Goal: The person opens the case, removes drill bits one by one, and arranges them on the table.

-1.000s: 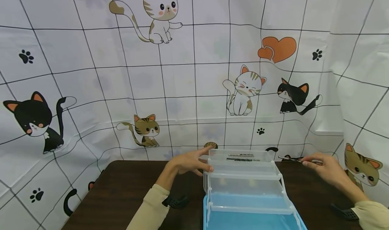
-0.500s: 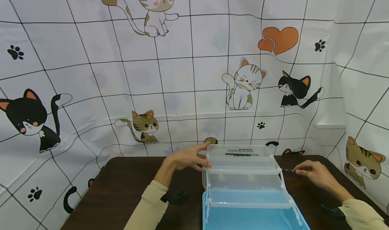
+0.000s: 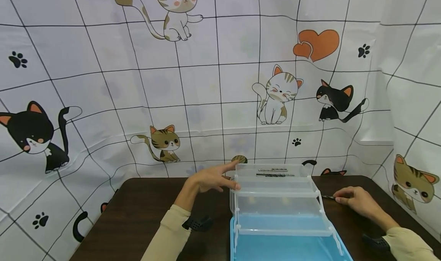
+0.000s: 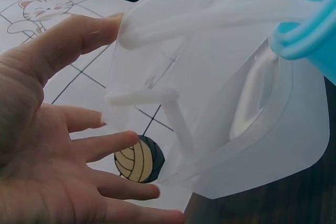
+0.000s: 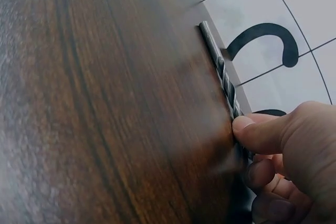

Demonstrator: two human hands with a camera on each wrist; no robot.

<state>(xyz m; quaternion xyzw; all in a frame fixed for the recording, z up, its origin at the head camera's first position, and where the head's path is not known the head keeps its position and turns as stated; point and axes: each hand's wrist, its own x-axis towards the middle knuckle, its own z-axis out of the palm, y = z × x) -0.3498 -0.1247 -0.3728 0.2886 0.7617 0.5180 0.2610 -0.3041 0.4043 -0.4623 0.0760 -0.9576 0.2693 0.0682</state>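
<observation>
A drill bit (image 5: pixel 223 74) with a smooth shank and spiral flutes is pinched between the thumb and fingers of my right hand (image 3: pixel 360 203). It lies low over the dark tabletop, right of a storage box with a blue base (image 3: pixel 282 249) and stepped clear trays (image 3: pixel 279 205). My left hand (image 3: pixel 210 180) has its fingers spread at the box's upper left side. In the left wrist view, the thumb touches the edge of a clear tray (image 4: pixel 152 32), while the other fingers extend without gripping. Several more drill bits (image 3: pixel 273 175) lie in the topmost tray.
The brown wooden table (image 3: pixel 151 215) extends left and right of the box. A white grid-lined curtain (image 3: pixel 203 85) printed with cats hangs directly behind the table and on the right. Black bands (image 3: pixel 198 223) circle both wrists.
My right hand has come down and inward with the drill bit, from near the table's back right to low beside the box. The left hand stays at the box; the head view has shifted slightly.
</observation>
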